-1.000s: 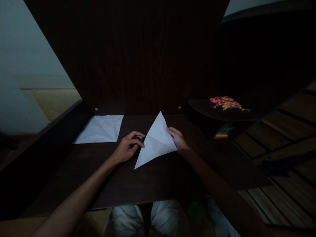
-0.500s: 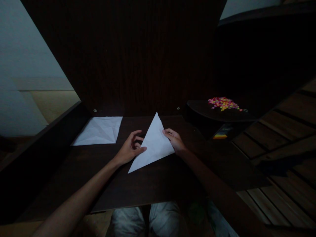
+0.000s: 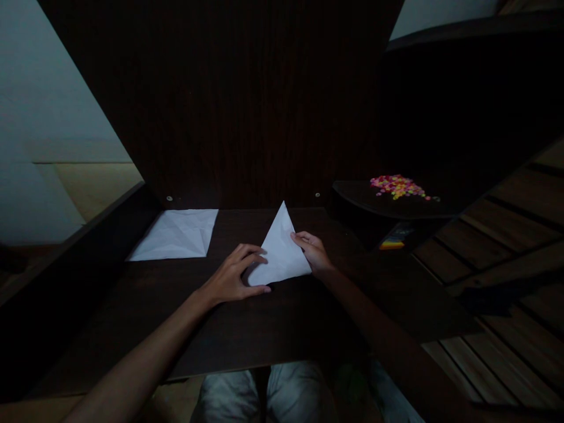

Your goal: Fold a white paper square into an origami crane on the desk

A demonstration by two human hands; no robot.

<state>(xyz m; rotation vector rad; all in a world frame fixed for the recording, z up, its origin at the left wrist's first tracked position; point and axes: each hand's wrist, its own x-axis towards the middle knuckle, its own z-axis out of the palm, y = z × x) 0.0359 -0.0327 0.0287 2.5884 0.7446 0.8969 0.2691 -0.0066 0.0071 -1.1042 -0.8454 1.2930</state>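
A white paper folded into a triangle (image 3: 280, 249) lies on the dark wooden desk (image 3: 264, 317), its tip pointing away from me. My left hand (image 3: 233, 276) grips its lower left corner, thumb beneath the edge and fingers curled over it. My right hand (image 3: 312, 251) pinches the right edge of the same paper. A second white sheet (image 3: 176, 234), creased and lying flat, rests at the desk's back left, away from both hands.
A dark upright panel (image 3: 229, 106) closes the desk's back. To the right, a dark round shelf (image 3: 388, 205) carries a heap of small colourful pieces (image 3: 398, 185); a striped colourful item (image 3: 394, 239) sits just below it. Wooden slats (image 3: 506, 252) run along the right.
The paper's long lower-left point has been folded in under my left hand, so the triangle looks shorter. My left hand moved right and down onto that corner. My right hand stayed on the right edge.
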